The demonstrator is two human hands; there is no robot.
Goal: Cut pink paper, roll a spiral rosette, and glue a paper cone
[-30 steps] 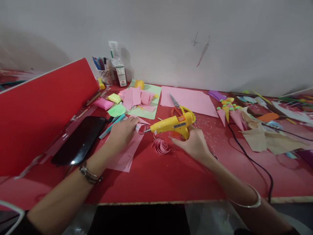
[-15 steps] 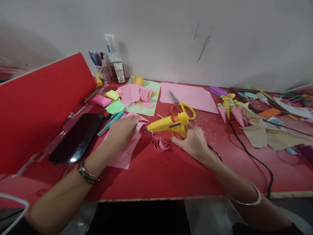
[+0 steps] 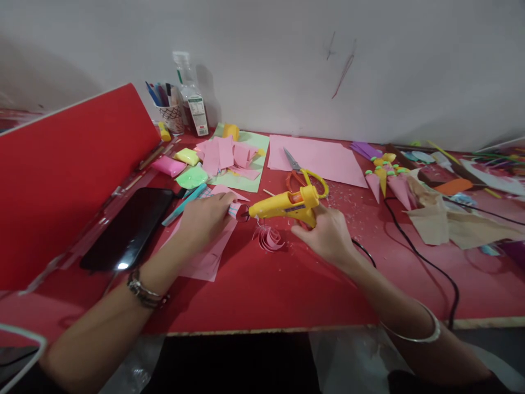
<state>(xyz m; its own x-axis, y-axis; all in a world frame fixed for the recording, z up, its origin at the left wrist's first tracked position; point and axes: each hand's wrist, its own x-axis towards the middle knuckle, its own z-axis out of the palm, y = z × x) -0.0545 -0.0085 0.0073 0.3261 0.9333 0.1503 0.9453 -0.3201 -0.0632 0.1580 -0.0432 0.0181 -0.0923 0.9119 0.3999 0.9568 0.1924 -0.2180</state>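
Observation:
A small roll of pink paper (image 3: 239, 212) with bluish lines is pinched in the fingers of my left hand (image 3: 207, 218). My right hand (image 3: 328, 232) grips a yellow glue gun (image 3: 287, 204), fingers around its handle. The gun points left, its nozzle at the open end of the roll; whether it touches, I cannot tell. Just below the gun lies a curled pink paper spiral (image 3: 270, 238). Pink paper sheets (image 3: 209, 254) lie under my left hand and wrist. Behind the gun rest scissors (image 3: 314, 180) with yellow and orange handles.
A black phone (image 3: 129, 230) lies at left beside an upright red board (image 3: 74, 180). Pink sheets (image 3: 324, 158), pink strips (image 3: 225, 153), a bottle (image 3: 197, 112) and a pen cup (image 3: 171, 117) stand or lie toward the wall. Pink paper cones (image 3: 397, 186) and a black cable (image 3: 426, 262) are at right.
The glue gun's nozzle has drawn back very slightly to the right from the paper roll. Both hands keep their grips, and the view has shifted a little.

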